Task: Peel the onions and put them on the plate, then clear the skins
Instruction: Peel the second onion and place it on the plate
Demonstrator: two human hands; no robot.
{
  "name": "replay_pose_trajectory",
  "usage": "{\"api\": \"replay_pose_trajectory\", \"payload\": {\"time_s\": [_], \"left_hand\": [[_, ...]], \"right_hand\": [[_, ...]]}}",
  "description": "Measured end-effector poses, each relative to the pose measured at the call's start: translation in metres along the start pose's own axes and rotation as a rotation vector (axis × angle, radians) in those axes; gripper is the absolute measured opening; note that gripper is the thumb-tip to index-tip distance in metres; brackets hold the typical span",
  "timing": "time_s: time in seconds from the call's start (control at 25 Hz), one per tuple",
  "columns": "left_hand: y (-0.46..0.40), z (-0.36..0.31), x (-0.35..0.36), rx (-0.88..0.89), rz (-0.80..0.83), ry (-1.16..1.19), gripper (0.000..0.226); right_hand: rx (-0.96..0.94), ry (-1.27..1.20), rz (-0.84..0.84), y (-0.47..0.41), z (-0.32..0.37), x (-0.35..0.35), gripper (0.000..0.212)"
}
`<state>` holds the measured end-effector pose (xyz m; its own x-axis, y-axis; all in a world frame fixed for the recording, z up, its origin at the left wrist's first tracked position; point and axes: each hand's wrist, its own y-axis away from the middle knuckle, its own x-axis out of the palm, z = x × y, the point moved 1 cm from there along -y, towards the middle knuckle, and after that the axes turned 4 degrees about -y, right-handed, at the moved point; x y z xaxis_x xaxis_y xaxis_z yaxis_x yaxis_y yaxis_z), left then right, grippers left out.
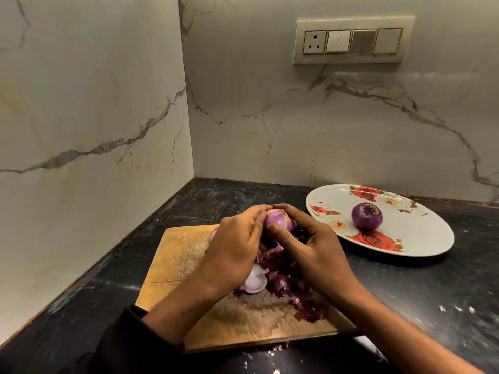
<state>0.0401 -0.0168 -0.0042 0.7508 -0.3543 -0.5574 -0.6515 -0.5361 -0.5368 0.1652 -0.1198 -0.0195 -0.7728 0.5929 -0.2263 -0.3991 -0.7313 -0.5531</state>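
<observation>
Both hands hold one purple onion (278,221) above the wooden cutting board (172,255). My left hand (235,247) grips its left side with curled fingers. My right hand (313,247) curls round its right side, thumb pressed on the front. A peeled onion (366,215) lies on the white plate with red flowers (421,233) at the right. Purple onion skins (297,292) are piled on the board under my hands, with a pale cut piece (255,282) beside them. My left hand mostly hides another pale onion piece (212,234).
The board lies on a dark stone counter (418,292) in a corner of marble walls. A socket and switch panel (353,41) is on the back wall. Small skin scraps (456,309) are scattered on the counter to the right and in front of the board.
</observation>
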Motion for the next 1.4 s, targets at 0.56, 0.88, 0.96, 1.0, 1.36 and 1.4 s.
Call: {"api": "replay_pose_trajectory", "payload": {"time_s": [0.56,0.88,0.96,1.0,1.36,1.4], "left_hand": [[0.001,-0.002,0.001,0.04,-0.075,-0.114,0.03],[-0.001,0.0,-0.002,0.06,-0.058,-0.062,0.029],[0.0,0.001,-0.002,0.07,-0.04,-0.089,0.031],[0.0,0.001,-0.002,0.08,-0.041,-0.1,0.031],[0.001,-0.006,-0.004,0.113,-0.103,-0.1,0.031],[0.002,-0.007,-0.004,0.111,-0.109,-0.106,0.031]], "right_hand": [[0.013,-0.031,0.015,0.001,0.005,0.002,0.036],[0.021,0.028,0.064,0.0,0.002,-0.004,0.043],[0.049,0.058,0.073,-0.001,-0.002,-0.007,0.06],[0.053,0.076,0.075,-0.001,-0.003,-0.008,0.065],[0.025,0.092,0.064,-0.001,0.0,-0.006,0.063],[0.027,0.092,0.064,-0.001,0.001,-0.006,0.063]]}}
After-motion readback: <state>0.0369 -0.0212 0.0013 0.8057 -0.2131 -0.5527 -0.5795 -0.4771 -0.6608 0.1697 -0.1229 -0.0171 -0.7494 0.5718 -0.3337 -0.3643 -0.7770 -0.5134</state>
